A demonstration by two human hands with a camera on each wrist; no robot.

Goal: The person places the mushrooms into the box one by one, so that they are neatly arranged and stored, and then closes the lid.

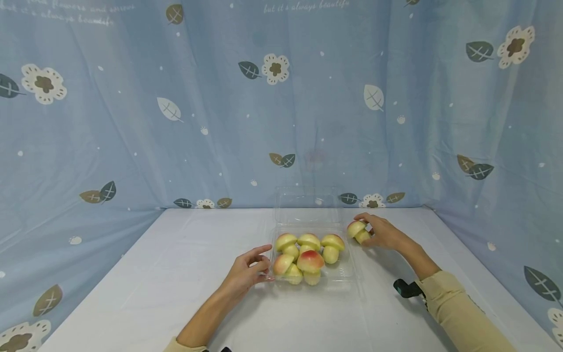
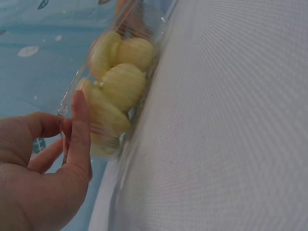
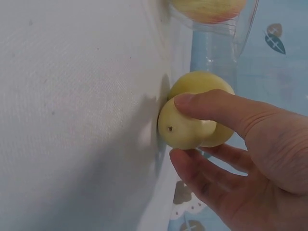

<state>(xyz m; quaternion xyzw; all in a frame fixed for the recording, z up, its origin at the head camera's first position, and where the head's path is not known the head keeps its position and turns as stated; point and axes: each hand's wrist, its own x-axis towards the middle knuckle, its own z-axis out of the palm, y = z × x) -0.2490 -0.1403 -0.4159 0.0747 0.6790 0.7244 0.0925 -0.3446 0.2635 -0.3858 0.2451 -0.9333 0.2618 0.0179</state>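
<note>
A clear plastic clamshell box (image 1: 347,266) stands on the table with its lid (image 1: 308,205) raised at the back. Several yellow-green toy mushrooms with reddish caps lie inside, one of them (image 1: 310,264) in the front row. At the box's left side, my left hand (image 1: 247,271) pinches the rim between thumb and fingers; the left wrist view shows that hand (image 2: 53,159) at the box edge. Right of the box, my right hand (image 1: 381,232) grips a single toy mushroom (image 1: 358,231). In the right wrist view, the thumb presses on this mushroom's pale stem (image 3: 180,127), close to the tabletop.
The white table (image 1: 198,254) reaches back to a blue curtain (image 1: 211,98) printed with leaves and flowers, which also hangs at both sides. A black strap-on device (image 1: 406,288) sits at the right wrist, by the beige sleeve.
</note>
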